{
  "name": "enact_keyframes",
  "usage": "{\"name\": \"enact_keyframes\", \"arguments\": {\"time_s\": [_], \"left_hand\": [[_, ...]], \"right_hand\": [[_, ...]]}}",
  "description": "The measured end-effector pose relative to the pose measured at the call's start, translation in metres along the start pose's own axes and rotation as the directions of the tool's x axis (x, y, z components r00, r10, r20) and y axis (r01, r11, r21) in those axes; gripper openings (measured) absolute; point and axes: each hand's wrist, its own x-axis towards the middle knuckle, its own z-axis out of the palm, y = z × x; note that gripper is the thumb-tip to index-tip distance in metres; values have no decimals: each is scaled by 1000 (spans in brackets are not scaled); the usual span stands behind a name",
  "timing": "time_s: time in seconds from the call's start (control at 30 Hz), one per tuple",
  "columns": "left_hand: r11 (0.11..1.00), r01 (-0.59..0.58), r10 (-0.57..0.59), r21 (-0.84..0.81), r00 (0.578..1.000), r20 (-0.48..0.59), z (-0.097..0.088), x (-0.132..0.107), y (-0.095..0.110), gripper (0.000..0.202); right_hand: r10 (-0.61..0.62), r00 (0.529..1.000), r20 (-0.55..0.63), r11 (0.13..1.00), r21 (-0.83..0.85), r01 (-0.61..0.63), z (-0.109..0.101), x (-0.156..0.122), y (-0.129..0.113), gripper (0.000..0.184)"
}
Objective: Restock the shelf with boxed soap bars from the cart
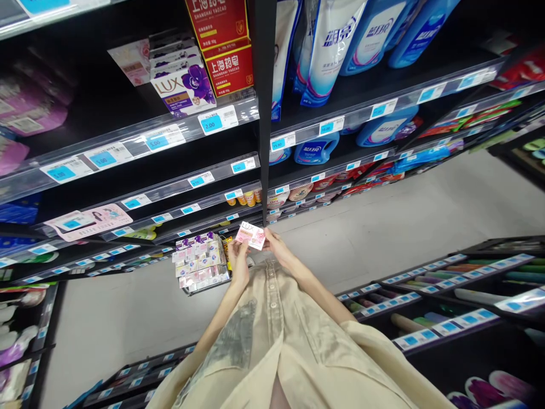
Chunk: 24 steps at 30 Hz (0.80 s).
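Note:
A pink and white LUX soap box (251,235) is held in front of my body, its printed face up. My left hand (239,258) grips its left lower corner with the thumb on top. On the opposite end, the fingers of my right hand (273,244) pinch the edge. Just left of my left hand stands a cart or crate of stacked soap boxes (201,262), in purple, pink and yellow-white packs. On the shelf above, a row of purple LUX soap boxes (184,87) sits beside red SHANGHAI YAOZAO soap boxes (231,69). A pink box leans at that row's left.
A black upright post (263,113) divides the shelving. To its right are blue and white detergent bottles (374,34) and pouches (332,48). Price tags line the shelf edges. Grey floor (353,227) runs along the aisle, with another shelf unit (451,307) behind at right.

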Motion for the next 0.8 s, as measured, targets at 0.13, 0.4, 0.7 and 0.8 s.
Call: {"name": "enact_keyframes", "arguments": {"time_s": [0.13,0.4,0.7,0.8], "left_hand": [[1000,-27,27,12,999,20,0,-4,5,64],[999,34,-33,-33,999,20,0,-6,7,65],[949,242,-212,-200,964,164,-4,1,7,46],[902,373,-335,-215,922,196,-3,0,13,21]], "right_hand": [[-9,1000,7,1000,1,9,1,-2,0,65],[-18,1000,-21,1000,21,18,7,-10,-5,61],[-34,999,27,997,64,32,6,-12,-11,55],[-29,999,40,996,86,25,8,-14,-14,49]]}}
